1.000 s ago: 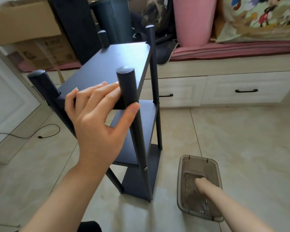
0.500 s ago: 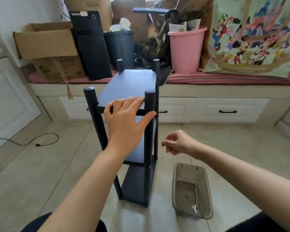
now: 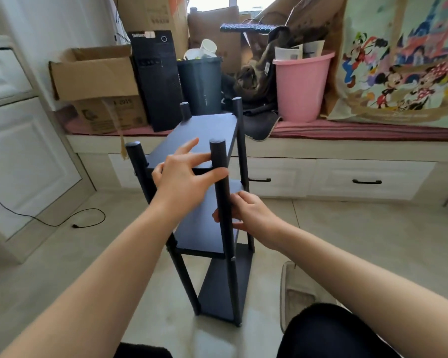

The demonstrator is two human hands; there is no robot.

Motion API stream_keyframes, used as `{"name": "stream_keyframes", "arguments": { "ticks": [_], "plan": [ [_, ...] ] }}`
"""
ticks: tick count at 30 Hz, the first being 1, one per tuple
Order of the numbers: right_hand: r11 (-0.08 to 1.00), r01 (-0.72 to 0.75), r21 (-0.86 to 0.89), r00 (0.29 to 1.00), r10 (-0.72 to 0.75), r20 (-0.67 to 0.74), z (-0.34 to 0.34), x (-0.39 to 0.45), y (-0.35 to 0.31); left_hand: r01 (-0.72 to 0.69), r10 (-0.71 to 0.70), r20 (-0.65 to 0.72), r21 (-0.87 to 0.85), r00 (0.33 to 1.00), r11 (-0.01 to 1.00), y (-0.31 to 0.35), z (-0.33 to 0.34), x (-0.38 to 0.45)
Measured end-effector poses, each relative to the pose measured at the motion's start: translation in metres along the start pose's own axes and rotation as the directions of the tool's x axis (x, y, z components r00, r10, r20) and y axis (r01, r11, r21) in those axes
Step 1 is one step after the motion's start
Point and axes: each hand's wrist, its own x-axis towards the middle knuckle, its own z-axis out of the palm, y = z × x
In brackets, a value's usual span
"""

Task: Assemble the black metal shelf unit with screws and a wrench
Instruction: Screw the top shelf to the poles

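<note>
Left hand (image 3: 184, 182) grip holds the shelf unit (image 3: 204, 223) top edge; right hand (image 3: 254, 215) pinches its front post.

The left hand (image 3: 184, 177) holds the near right post (image 3: 221, 192) of the upright shelf (image 3: 204, 130); the right hand (image 3: 251, 213) pinches that post lower down, tray (image 3: 286, 285) near right

Matt black shelf unit (image 3: 204, 130); glossy floor tiles (image 3: 347, 241).

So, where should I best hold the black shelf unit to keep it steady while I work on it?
Hold the near right post just below its rounded top, coming from the front. It stands upright and bare there, slim enough for fingers to wrap around, as the left hand shows.
</note>
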Motion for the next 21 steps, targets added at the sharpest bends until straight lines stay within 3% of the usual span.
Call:
{"name": "stream_keyframes", "arguments": {
  "ticks": [4,7,14,21],
  "plan": [
    [0.998,-0.007,0.057,0.999,0.005,0.040,0.025,0.022,0.001,0.072,-0.071,0.011,-0.128,0.997,0.989,-0.026,-0.026,0.015],
    [1.000,-0.020,-0.020,0.996,0.022,0.088,0.044,0.036,0.013,0.095,-0.099,-0.003,-0.238,0.995,0.967,-0.050,-0.050,0.022],
    [0.997,0.008,-0.080,0.992,0.002,0.128,0.089,0.068,0.034,0.187,-0.210,-0.052,-0.282,0.976,0.941,-0.114,-0.107,0.043],
    [0.936,0.163,-0.313,0.983,-0.126,0.135,0.142,0.095,0.056,0.238,-0.343,-0.143,-0.478,0.929,0.845,-0.179,-0.135,0.014]
  ]
}}
